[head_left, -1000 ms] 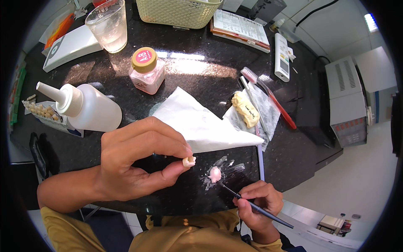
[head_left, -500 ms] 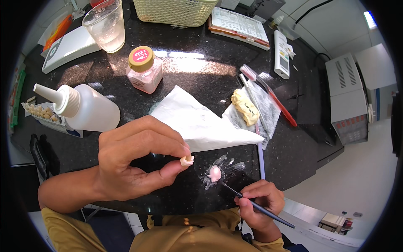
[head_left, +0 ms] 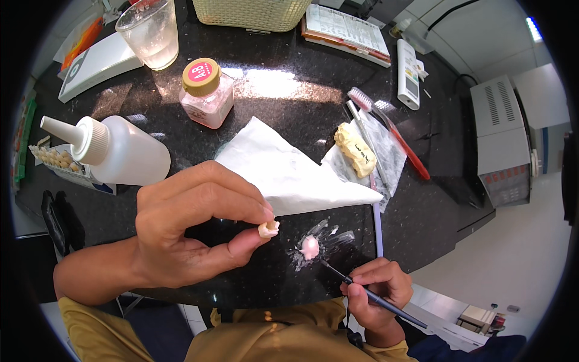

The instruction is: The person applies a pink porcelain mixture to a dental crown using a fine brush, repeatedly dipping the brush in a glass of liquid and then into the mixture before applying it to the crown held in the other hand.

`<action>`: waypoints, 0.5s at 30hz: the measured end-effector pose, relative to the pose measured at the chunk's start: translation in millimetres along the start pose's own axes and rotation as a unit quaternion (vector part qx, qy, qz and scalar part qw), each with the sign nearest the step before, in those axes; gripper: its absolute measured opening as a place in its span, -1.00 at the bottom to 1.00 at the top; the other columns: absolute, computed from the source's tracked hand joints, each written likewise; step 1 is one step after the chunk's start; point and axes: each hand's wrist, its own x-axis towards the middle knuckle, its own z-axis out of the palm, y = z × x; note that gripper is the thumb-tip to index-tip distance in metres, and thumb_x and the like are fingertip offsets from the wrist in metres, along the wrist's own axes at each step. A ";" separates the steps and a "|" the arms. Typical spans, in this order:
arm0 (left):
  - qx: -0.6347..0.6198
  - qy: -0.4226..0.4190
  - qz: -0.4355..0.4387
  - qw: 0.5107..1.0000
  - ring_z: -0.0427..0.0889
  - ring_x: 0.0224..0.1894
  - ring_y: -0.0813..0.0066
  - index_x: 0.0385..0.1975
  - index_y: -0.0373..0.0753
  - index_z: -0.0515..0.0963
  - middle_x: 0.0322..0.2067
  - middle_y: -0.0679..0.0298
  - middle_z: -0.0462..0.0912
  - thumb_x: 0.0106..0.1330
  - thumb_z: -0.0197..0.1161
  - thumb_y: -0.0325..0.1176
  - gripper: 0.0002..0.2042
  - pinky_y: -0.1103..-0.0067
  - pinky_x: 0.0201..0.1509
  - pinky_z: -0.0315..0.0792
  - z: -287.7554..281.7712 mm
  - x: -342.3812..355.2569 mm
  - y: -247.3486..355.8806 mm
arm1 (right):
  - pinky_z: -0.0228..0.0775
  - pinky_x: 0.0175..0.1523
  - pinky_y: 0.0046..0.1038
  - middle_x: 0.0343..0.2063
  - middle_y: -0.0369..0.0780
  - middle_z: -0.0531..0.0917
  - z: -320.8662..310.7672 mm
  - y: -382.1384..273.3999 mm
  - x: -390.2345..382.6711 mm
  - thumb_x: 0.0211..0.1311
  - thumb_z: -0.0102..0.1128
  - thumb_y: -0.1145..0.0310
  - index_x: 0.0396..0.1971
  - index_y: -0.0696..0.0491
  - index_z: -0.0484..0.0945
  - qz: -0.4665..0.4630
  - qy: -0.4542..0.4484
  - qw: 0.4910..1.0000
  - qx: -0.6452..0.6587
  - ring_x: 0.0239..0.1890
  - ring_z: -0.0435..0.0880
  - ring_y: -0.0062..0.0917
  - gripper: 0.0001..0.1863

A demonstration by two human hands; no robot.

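My left hand (head_left: 193, 232) pinches a small cream tooth-shaped piece (head_left: 269, 229) between thumb and fingertips, above the dark speckled worktop. Between the fingers of my right hand (head_left: 384, 292) is a slim dark brush-like tool (head_left: 405, 315). Its thin tip points at a soft pink blob (head_left: 310, 247) on the worktop, just beside it; whether they touch I cannot tell. Whitish powder and wet-looking smears surround the blob. A folded white paper towel (head_left: 271, 169) lies just beyond both hands.
A white squeeze bottle (head_left: 132, 154) and a gold-lidded jar of pink powder (head_left: 208, 99) stand at left, with a glass of water (head_left: 154, 36) behind. Toward the right lie a yellowish lump (head_left: 356, 151), a red toothbrush (head_left: 401, 142) and a white remote (head_left: 408, 75). A basket (head_left: 250, 15) stands at the back.
The view has shifted slightly. Both hands keep their holds and stay in nearly the same places, with the tool's tip still beside the pink blob.
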 end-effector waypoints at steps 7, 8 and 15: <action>0.016 -0.031 0.025 0.999 0.69 -0.34 0.43 -0.35 -0.32 0.59 -0.37 0.13 0.67 0.07 0.42 -0.58 -0.83 0.62 -0.27 0.54 -3.4 0.3 -2.9 | 0.17 -0.67 -0.75 -0.54 -0.17 0.70 0.1 1.8 4.1 -0.08 0.41 0.54 -0.48 0.15 0.54 -0.027 -0.024 0.999 -0.019 -0.76 0.45 -0.81 -0.82; 0.016 -0.032 0.025 0.999 0.69 -0.34 0.43 -0.35 -0.32 0.59 -0.37 0.13 0.67 0.07 0.42 -0.58 -0.83 0.62 -0.28 0.54 -3.4 0.3 -3.0 | 0.18 -0.67 -0.75 -0.54 -0.18 0.70 0.3 1.2 4.1 -0.08 0.41 0.54 -0.48 0.15 0.55 -0.024 -0.023 0.999 -0.019 -0.76 0.45 -0.81 -0.82; 0.014 -0.034 0.027 0.999 0.70 -0.34 0.44 -0.35 -0.32 0.59 -0.36 0.13 0.67 0.05 0.42 -0.60 -0.82 0.62 -0.27 0.55 -3.1 0.2 -3.1 | 0.24 -0.64 -0.73 -0.52 -0.16 0.70 -2.1 1.5 5.5 -0.06 0.41 0.54 -0.46 0.16 0.54 -0.033 -0.038 0.998 -0.021 -0.72 0.51 -0.78 -0.81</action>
